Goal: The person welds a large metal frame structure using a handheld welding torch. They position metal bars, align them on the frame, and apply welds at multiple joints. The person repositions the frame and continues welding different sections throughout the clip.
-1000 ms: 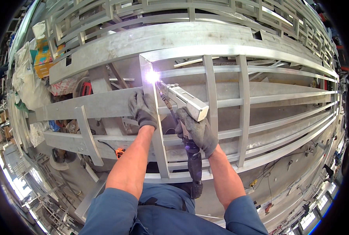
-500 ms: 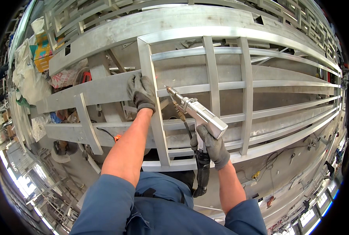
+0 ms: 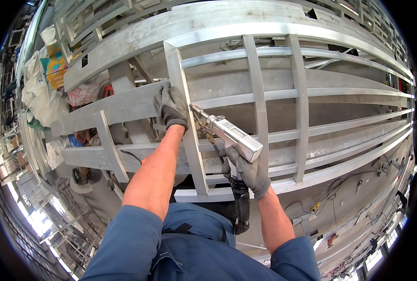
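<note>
A metal frame (image 3: 300, 112) of silvery square tubes lies across the supports in front of me. My right hand (image 3: 250, 171), in a grey glove, is closed around the grip of a silver welding gun (image 3: 236, 136). The gun's narrow nozzle points up and left, its tip at the joint where a long tube meets the frame's left end bar (image 3: 195, 159). Just left of that joint, my gloved left hand (image 3: 172, 104) lies with fingers stretched out on a wide grey beam (image 3: 124, 104), against the end bar. A black-wrapped cable hangs from the gun's grip.
Clear plastic bags (image 3: 40, 89) and a yellow-orange box (image 3: 55, 68) sit at the far left. A short crossbar (image 3: 110, 145) spans the beams on the left. Cables and a yellow connector (image 3: 315, 206) lie on the floor to the right. More latticed frames lie at the back.
The welding gun in my right hand has shifted left, bringing its nozzle up to the end bar's joint. My left hand stays beside the bar; the view has shifted slightly.
</note>
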`<state>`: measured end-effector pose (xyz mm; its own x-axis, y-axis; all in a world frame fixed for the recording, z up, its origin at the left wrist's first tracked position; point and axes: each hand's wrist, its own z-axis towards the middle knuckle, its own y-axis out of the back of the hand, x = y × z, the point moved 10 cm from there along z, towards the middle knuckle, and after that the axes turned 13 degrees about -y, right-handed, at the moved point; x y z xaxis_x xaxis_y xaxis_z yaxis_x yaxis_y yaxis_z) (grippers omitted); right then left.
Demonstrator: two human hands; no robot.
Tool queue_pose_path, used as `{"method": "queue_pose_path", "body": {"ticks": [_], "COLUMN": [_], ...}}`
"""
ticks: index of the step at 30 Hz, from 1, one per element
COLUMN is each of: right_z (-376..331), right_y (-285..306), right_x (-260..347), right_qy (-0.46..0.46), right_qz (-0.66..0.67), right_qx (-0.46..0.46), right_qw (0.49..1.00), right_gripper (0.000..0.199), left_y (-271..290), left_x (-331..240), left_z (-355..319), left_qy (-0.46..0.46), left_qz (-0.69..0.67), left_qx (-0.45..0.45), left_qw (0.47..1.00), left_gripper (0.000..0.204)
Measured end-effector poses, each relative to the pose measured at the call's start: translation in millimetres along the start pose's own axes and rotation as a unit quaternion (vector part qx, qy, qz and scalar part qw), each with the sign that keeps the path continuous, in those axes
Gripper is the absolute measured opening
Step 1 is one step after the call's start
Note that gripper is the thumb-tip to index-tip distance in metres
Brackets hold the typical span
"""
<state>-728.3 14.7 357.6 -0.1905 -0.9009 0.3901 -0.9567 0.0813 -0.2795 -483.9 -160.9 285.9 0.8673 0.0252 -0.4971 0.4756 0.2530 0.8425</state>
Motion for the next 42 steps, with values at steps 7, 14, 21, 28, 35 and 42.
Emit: {"method": "queue_pose_path", "body": {"ticks": [7,14,21,28,35,42], "right_z": [4.5,1.2,0.7,-4.8,-18.4,-46.0], "right_y": [-1.2,-3.6,-3.4,-6.2,-3.0,24.1], "right_x": [-3.2,1.3,-3.0,-10.9,-10.0,-89.1], "right_qy": [0.003,0.026,0.045,0.015,0.016,-0.021], "right_qz": [-0.033,-0.020,-0.031,-0.022,-0.012,0.006], "right_qx": [-0.003,0.007,-0.002,0.013,-0.020,-0.011], "right_qw": [0.999,0.999,0.999,1.000,1.000,1.000], "right_gripper": [0.034,0.031,0.029,0.038,0.033,0.035], "left_y": [-1.0,-9.3,-6.7,-3.4,-4.9,3.2], "left_x": [2.3,21.0,17.1,9.6,13.8,5.8], "left_z": [1.0,-2.9,-0.4,0.1,-0.6,4.3], "left_qy": [0.004,0.046,0.032,0.036,0.001,-0.012], "left_qz": [0.003,-0.127,-0.101,-0.091,-0.092,-0.054], "left_qx": [0.005,-0.031,-0.016,0.007,-0.005,-0.048], "left_qw": [1.000,0.990,0.994,0.995,0.996,0.997], "left_gripper": [0.049,0.045,0.043,0.039,0.043,0.045]}}
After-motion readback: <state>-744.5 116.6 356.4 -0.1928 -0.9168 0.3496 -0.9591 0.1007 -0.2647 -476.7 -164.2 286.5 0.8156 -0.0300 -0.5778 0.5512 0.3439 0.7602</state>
